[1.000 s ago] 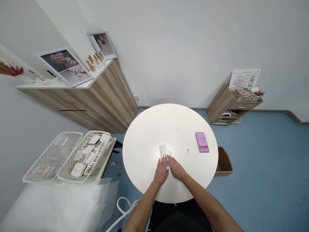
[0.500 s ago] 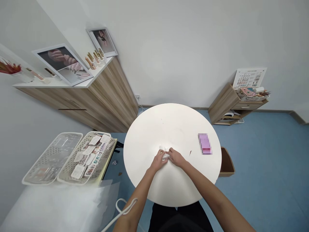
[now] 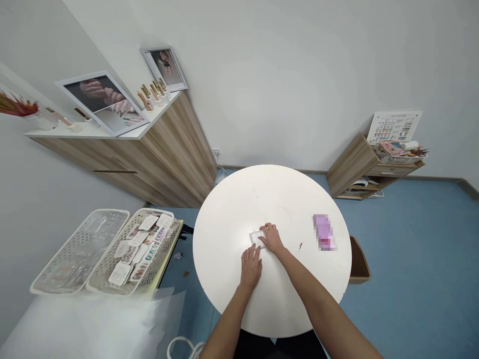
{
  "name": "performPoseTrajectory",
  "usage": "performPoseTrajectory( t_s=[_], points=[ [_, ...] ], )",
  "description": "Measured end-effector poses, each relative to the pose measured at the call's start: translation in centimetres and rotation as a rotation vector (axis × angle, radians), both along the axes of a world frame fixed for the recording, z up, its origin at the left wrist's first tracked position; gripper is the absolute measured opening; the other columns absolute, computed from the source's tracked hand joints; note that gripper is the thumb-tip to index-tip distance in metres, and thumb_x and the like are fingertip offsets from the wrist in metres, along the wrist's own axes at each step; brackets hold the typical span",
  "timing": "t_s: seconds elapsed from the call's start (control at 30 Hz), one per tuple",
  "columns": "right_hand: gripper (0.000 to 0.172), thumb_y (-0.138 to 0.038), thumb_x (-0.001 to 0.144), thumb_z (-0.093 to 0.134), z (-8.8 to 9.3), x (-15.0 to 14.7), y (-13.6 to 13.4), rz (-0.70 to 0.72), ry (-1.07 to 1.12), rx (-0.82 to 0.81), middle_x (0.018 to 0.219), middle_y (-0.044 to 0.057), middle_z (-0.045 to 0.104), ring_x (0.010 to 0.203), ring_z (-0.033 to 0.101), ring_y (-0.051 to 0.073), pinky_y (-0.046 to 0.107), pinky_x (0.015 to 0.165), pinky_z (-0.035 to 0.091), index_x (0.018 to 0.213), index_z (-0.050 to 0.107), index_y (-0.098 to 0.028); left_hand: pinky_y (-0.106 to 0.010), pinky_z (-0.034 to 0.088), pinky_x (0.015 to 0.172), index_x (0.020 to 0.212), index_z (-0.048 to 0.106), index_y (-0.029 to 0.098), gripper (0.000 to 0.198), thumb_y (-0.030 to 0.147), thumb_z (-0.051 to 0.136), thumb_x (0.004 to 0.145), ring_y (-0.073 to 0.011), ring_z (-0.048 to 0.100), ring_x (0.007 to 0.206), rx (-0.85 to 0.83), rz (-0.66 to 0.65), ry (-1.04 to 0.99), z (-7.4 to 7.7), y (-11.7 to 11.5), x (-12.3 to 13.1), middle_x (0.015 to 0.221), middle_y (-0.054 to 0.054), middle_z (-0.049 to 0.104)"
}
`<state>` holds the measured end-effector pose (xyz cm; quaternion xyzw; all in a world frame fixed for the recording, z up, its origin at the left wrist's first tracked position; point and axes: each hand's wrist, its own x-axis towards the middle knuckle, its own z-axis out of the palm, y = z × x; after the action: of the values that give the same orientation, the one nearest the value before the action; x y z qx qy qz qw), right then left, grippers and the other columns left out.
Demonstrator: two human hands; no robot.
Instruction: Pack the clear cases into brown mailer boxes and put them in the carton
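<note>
A small white folded wipe or tissue (image 3: 256, 236) lies flattened near the middle of the round white table (image 3: 269, 189). My right hand (image 3: 273, 238) grips its right side, with fingers curved over it and the thumb below. On the near side, my left hand (image 3: 251, 268) rests flat on the tabletop, fingers stretched out and their tips at the wipe's lower edge. To the right of my right hand is a small dark reddish mark (image 3: 300, 246) on the table.
A pixelated purple item (image 3: 324, 232) lies at the table's right. Beside the table stands a brown bin (image 3: 359, 262). White baskets (image 3: 129, 249) with packets are at left. A wooden cabinet (image 3: 175, 149) and a small shelf unit (image 3: 352, 164) stand by the wall.
The wipe was bunched between both hands and is now spread flatter. My left hand has let go and moved nearer to me, flattening out; my right hand has stayed at the wipe.
</note>
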<state>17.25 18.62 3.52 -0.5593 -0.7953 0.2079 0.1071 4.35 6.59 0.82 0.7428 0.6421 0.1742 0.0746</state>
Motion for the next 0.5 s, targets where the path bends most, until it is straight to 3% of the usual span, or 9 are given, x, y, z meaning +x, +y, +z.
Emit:
performPoseTrajectory(
  t_s=[0.13,0.2,0.27,0.37,0.5],
  points=[
    [0.038,-0.022,0.095,0.041,-0.5,1.0,-4.1,0.136,-0.047,0.202,0.138,0.012,0.05,0.124,0.043,0.027,0.042,0.101,0.039,0.13,0.054,-0.019,-0.054,0.02,0.117,0.15,0.026,0.017,0.062,0.015,0.037,0.089,-0.0278,0.029,0.142,0.007,-0.035,0.108,-0.5,-1.5,0.4,0.156,-0.011,0.03],
    [0.047,-0.017,0.095,0.034,-1.3,1.9,-6.3,0.261,-0.076,0.254,0.149,0.01,0.041,0.138,0.03,0.026,0.044,0.111,0.029,0.141,0.044,-0.017,-0.054,0.016,0.118,0.152,0.021,0.015,0.064,0.015,0.036,0.089,-0.0268,0.022,0.145,0.005,-0.072,0.117,-0.7,-1.1,0.4,0.158,-0.012,0.025],
    [0.055,-0.018,0.094,0.033,-2.2,2.7,-7.6,0.291,-0.131,0.253,0.156,0.009,0.031,0.144,0.019,0.026,0.046,0.115,0.023,0.149,0.031,-0.016,-0.051,0.017,0.118,0.152,0.018,0.013,0.066,0.014,0.035,0.088,-0.025,0.018,0.147,-0.019,-0.115,0.113,-0.8,0.0,0.4,0.158,-0.012,0.022],
    [0.06,-0.018,0.093,0.033,-2.9,3.5,-7.1,0.246,-0.205,0.18,0.159,0.009,0.021,0.147,0.013,0.026,0.047,0.116,0.019,0.152,0.023,-0.013,-0.048,0.021,0.118,0.152,0.016,0.012,0.068,0.012,0.035,0.087,-0.0232,0.015,0.147,-0.103,-0.151,0.095,-0.5,2.3,1.0,0.159,-0.012,0.018],
    [0.061,-0.016,0.09,0.032,-1.9,4.2,-4.1,0.236,-0.248,0.035,0.159,0.009,0.02,0.147,0.014,0.025,0.048,0.117,0.018,0.151,0.026,-0.012,-0.052,0.019,0.117,0.152,0.019,0.011,0.07,0.012,0.036,0.084,-0.0255,0.015,0.147,-0.278,-0.109,0.066,0.7,5.0,2.7,0.159,-0.013,0.014]
  ],
)
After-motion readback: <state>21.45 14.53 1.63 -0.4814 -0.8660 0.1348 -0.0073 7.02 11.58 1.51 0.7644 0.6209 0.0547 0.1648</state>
